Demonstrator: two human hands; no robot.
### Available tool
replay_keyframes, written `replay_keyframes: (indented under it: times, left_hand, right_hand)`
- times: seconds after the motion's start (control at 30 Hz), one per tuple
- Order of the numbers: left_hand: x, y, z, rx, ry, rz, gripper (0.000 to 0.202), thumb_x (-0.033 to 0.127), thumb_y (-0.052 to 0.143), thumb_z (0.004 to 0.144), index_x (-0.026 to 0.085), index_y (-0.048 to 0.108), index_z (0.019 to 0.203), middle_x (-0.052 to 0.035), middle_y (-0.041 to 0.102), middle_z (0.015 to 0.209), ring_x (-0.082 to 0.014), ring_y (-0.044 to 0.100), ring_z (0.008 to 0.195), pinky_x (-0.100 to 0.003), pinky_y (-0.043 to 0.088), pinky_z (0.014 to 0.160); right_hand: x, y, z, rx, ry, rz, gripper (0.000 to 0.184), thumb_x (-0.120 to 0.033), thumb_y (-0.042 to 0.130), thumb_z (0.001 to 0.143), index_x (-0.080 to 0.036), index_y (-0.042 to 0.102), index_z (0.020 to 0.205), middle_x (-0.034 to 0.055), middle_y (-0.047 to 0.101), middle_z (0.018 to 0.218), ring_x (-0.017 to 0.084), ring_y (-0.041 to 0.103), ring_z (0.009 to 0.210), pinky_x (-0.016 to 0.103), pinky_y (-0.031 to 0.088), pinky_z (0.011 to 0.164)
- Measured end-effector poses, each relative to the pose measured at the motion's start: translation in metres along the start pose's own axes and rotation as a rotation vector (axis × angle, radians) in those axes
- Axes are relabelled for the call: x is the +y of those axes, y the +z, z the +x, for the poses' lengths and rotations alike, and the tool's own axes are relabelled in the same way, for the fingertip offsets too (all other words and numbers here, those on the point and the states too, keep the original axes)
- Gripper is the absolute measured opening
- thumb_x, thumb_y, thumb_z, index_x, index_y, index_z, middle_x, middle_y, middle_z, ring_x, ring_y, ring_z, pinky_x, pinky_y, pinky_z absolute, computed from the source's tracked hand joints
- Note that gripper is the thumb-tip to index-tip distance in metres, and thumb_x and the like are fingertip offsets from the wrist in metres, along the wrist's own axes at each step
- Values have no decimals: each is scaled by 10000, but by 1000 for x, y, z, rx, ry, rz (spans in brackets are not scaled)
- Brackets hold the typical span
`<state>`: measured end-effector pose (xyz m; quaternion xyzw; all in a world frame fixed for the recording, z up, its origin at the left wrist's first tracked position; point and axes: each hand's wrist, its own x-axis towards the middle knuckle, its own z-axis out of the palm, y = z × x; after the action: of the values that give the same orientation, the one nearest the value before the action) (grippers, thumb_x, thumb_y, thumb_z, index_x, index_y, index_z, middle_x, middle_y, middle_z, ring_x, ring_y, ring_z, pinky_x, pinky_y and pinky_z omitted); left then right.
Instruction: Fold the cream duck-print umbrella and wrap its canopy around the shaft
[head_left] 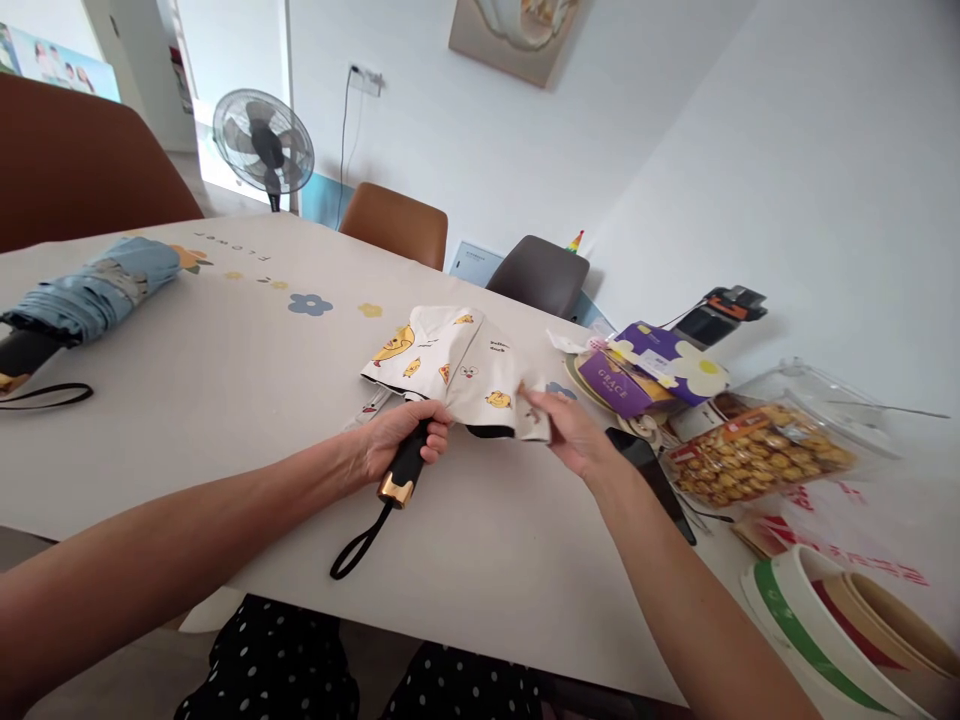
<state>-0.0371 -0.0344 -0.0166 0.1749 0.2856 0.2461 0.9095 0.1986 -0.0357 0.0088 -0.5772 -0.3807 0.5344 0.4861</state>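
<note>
A white umbrella (457,365) printed with yellow ducks lies loosely gathered over the table, its fabric fanned out to the right. My left hand (409,438) is wrapped round its black handle, near where the fabric starts. A gold-coloured end cap and a black wrist loop (361,545) hang from the handle toward me. Between thumb and fingers, my right hand (570,432) pinches the right edge of the umbrella's fabric. Part of the shaft is covered by fabric and by my left hand.
A folded blue umbrella (97,290) lies at the table's left. On the right are a purple tissue box (637,370), a dark phone (652,480), a clear snack container (772,450) and a green-banded white roll (802,620). Chairs and a fan (262,140) stand beyond the table (495,560).
</note>
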Motion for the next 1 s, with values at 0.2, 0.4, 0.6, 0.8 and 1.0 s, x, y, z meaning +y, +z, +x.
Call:
replay_keyframes:
  times: [0.2,0.4,0.6,0.8,1.0]
  left_hand:
    - [1,1,-1,20,-3,6,251,76,549,713,170,330,632,61,307,557,-20,340,415,-125,310,316]
    - [0,4,-1,9,27,38,230,57,538,725,158,355,630,59,309,553,-22,343,417,-125,304,319]
    - [0,6,-2,34,60,81,240,139,620,749,150,400,654,67,320,535,-16,334,406,-116,278,313]
    - [4,8,-5,79,29,74,278,320,635,760,148,427,697,74,320,526,-17,329,390,-119,273,306]
    - [6,9,-7,10,42,29,240,328,560,784,150,418,710,77,294,529,-19,321,386,-117,268,295]
  right_hand:
    - [-60,32,-6,73,-160,170,95,-169,608,714,-182,616,807,11,649,713,165,608,656,244,485,503]
    - [-83,105,6,-25,-310,113,97,-205,627,687,-171,540,711,-21,549,625,137,555,632,279,512,567]
    - [-52,162,31,-374,-128,-145,68,-179,634,693,-157,572,678,36,608,701,166,589,688,332,538,625]
    - [-51,134,24,-432,-269,-29,122,-211,644,728,-133,602,813,69,653,853,181,641,764,345,557,697]
    - [-33,68,2,-191,-196,-80,103,-223,638,730,-136,609,778,62,649,785,159,631,619,325,558,574]
